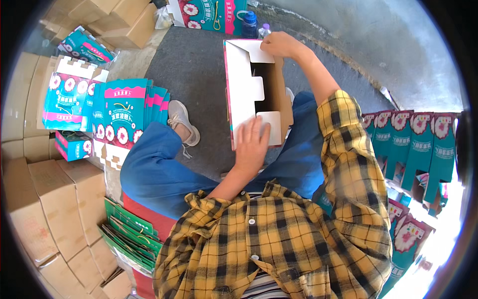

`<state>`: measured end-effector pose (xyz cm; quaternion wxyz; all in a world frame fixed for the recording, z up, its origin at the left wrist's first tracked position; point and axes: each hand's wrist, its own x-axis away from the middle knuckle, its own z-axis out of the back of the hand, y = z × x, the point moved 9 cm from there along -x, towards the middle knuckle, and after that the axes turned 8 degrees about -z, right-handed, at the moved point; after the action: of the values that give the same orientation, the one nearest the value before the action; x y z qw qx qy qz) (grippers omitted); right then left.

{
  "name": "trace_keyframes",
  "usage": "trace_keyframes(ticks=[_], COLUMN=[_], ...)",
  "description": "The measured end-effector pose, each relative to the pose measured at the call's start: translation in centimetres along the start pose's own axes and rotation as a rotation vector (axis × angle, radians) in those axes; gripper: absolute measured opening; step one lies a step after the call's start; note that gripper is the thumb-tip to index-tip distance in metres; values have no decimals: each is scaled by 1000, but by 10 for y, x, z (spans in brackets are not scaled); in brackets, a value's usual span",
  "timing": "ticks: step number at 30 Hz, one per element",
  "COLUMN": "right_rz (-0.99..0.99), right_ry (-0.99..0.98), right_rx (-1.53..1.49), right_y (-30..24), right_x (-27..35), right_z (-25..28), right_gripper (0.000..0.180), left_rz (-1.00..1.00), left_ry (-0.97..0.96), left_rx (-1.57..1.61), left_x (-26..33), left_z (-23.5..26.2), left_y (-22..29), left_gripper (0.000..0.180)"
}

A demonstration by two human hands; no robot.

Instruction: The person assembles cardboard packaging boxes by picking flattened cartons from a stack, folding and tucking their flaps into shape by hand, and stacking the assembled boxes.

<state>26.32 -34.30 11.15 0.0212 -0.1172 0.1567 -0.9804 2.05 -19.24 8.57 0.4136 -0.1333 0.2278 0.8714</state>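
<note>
A carton [239, 74] stands between my knees with its top partly uncovered. Its inside shows brown cardboard, and a long white flap with a tab runs down its left side. My left hand [251, 142] lies with fingers outstretched on the near end, against the small white near flap [270, 124]. At the far end my right hand [283, 45] has its fingers curled over the edge of the small white far flap [259, 52]. The carton's printed outer faces are mostly hidden from above.
Flat teal printed cartons [122, 107] are stacked left of my foot. Brown boxes [64, 204] pile up along the left. Green folded cartons [130, 231] lie beside my seat. Teal cartons [411, 144] stand in rows at right. A blue bottle [249, 24] is beyond the carton.
</note>
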Motion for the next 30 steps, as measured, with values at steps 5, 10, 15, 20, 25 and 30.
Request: trace_keyframes(ticks=[5, 10, 15, 20, 25, 30], right_rz=[-67, -16, -354, 41, -35, -91], right_ry=[22, -20, -444, -437, -389, -462], right_rx=[34, 120, -55, -182, -310, -509], right_y=[-5, -12, 15, 7, 22, 19], right_x=[0, 2, 35, 30, 28, 53], right_z=[-2, -9, -27, -55, -55, -67], right_gripper=[45, 50, 54, 61, 69, 58], left_rz=[126, 221, 165, 155, 445, 726], left_ry=[-15, -111, -175, -120, 71, 277], left_rx=[273, 170, 164, 231, 293, 288], left_x=[-6, -4, 38, 56, 57, 72], left_z=[-6, -28, 4, 54, 47, 36], left_y=[15, 2, -32, -93, -93, -107], left_gripper=[68, 52, 40, 32, 41, 63])
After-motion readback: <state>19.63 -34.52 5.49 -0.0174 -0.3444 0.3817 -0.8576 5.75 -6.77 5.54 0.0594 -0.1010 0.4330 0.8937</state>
